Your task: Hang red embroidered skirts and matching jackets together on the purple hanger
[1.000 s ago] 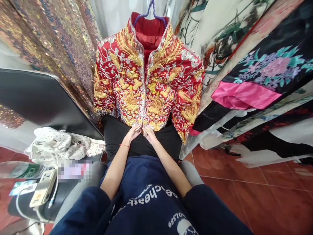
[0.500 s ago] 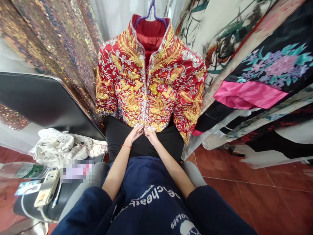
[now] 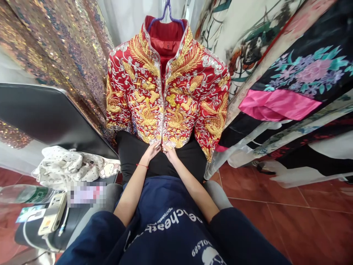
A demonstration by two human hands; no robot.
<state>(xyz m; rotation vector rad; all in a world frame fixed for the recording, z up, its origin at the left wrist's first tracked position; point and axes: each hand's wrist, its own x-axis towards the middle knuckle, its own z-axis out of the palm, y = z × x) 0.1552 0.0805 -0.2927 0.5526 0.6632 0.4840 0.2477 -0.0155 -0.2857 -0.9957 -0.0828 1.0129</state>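
Where the left hand (image 3: pixel 150 151) is: at the bottom edge of the red jacket (image 3: pixel 178 110), just left of its front opening, with the fingers closed in a pinch on that edge.
Right hand (image 3: pixel 171 153): just beside the left hand, across the opening, pinching the other bottom corner.
Red jacket: in front of both hands, going up and away from them, with gold and silver sewing all over.
Purple hanger (image 3: pixel 166 16): well past both hands, in the jacket's neck.
Red string (image 3: pixel 142 165): around the left wrist.
Black cloth (image 3: pixel 135 156): under both hands.
Spotted cloth (image 3: pixel 66 167): well left of the left hand.
Power strip (image 3: pixel 53 213): farther back and left of the left hand, near a plastic bottle (image 3: pixel 35 194).
Pink cloth (image 3: pixel 278 105): well right of the right hand.
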